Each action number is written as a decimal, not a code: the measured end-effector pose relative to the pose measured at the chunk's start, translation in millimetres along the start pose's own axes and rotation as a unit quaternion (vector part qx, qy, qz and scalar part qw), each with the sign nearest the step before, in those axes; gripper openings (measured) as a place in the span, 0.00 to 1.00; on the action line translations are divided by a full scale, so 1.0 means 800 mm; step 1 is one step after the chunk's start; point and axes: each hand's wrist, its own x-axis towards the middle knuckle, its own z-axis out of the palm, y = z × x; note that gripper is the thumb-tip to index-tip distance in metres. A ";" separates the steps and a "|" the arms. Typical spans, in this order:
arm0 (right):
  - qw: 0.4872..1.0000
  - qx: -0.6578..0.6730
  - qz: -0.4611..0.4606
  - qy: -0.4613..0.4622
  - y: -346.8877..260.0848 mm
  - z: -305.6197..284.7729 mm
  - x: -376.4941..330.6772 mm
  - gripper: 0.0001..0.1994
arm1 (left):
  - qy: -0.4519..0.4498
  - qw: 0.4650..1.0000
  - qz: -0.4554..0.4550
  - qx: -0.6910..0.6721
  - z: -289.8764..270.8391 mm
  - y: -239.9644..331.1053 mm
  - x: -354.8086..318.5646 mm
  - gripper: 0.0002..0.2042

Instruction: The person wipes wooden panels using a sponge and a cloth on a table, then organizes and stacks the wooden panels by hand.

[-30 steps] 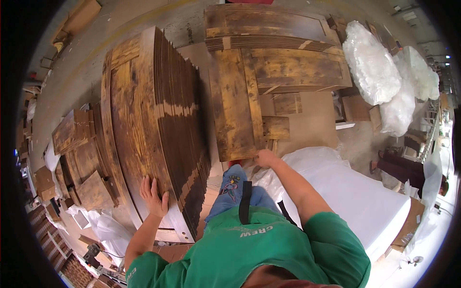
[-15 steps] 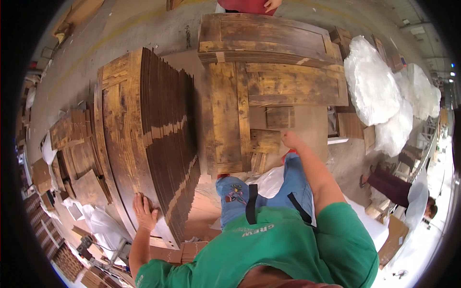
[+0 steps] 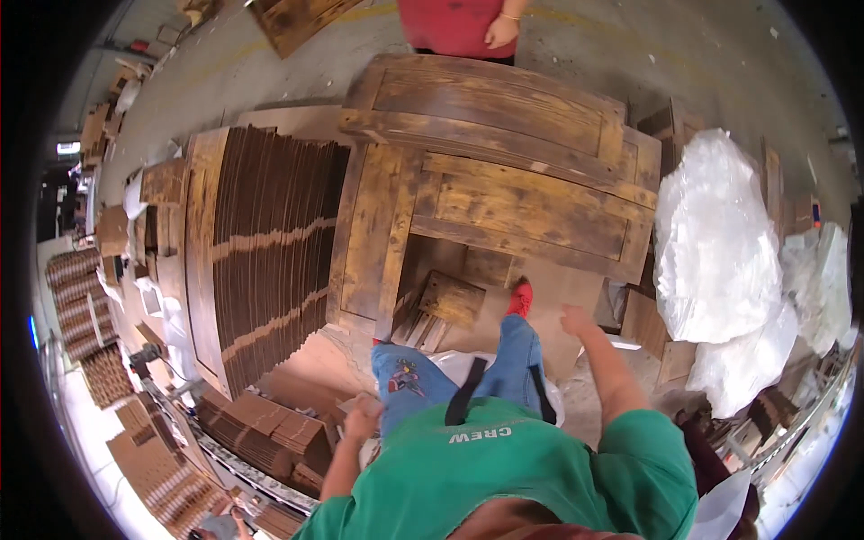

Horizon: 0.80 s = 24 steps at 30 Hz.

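Beside my left thigh, my left hand [image 3: 362, 416] hangs with its fingers curled, touching no panel. My right hand [image 3: 576, 319] is held out low on the right, loosely closed, and nothing shows in it. Ahead of me lies a brown wood-grain framed panel [image 3: 495, 97] across the top of a pile. Below its near edge is another framed panel [image 3: 531, 202], with an upright-running panel [image 3: 367, 229] at its left. Smaller wood pieces [image 3: 453, 299] sit lower, near my red shoe [image 3: 520, 297]. To the left stands a long row of panels [image 3: 270, 234] packed on edge.
A person in a red top [image 3: 454, 27] stands beyond the pile. Clear plastic-wrapped bundles [image 3: 717, 247] rise at the right. Flat brown cardboard stacks [image 3: 274, 418] lie at lower left. Another wooden panel [image 3: 301, 20] shows at the top left.
My left hand has left the row of panels and come back to my thigh. My right hand has moved outward, away from the small wood pieces. The view has shifted, and more of the person in red shows.
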 end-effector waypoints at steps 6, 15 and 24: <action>0.976 -0.105 0.028 -0.191 0.120 0.003 -0.117 0.15 | 0.044 0.952 -0.022 -0.304 0.010 0.183 0.027 0.26; 0.989 0.000 -0.007 -0.147 0.011 -0.027 -0.188 0.28 | 0.059 0.986 0.155 -0.025 0.159 0.255 -0.004 0.24; 0.983 -0.120 -0.050 -0.126 0.093 -0.047 -0.124 0.20 | -0.104 0.980 0.059 -0.159 0.324 0.259 -0.020 0.13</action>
